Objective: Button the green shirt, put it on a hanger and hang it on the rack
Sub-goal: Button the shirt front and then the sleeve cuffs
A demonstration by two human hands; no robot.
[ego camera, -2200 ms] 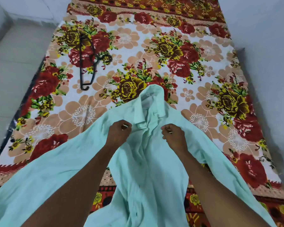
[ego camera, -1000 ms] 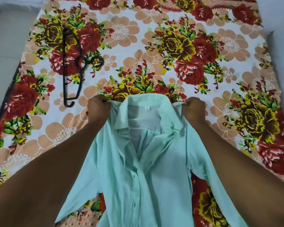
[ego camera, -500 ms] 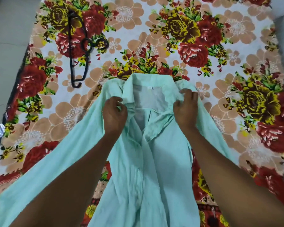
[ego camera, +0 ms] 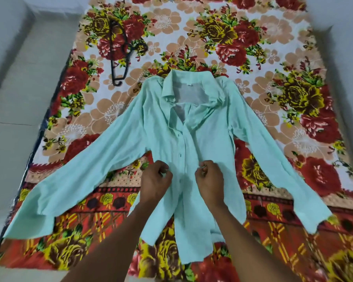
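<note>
The green shirt (ego camera: 192, 139) lies face up, spread on the floral bedsheet (ego camera: 273, 58), sleeves out to either side. The left hand (ego camera: 154, 183) and right hand (ego camera: 210, 181) each pinch a front panel on either side of the placket, grip clenched on the cloth near the waist. Buttoning looks barely begun; next the edges need aligning, a button to its hole. Half a second ago both hands held the collar, farther up. The black hanger (ego camera: 119, 51) lies well beyond the left grip.
</note>
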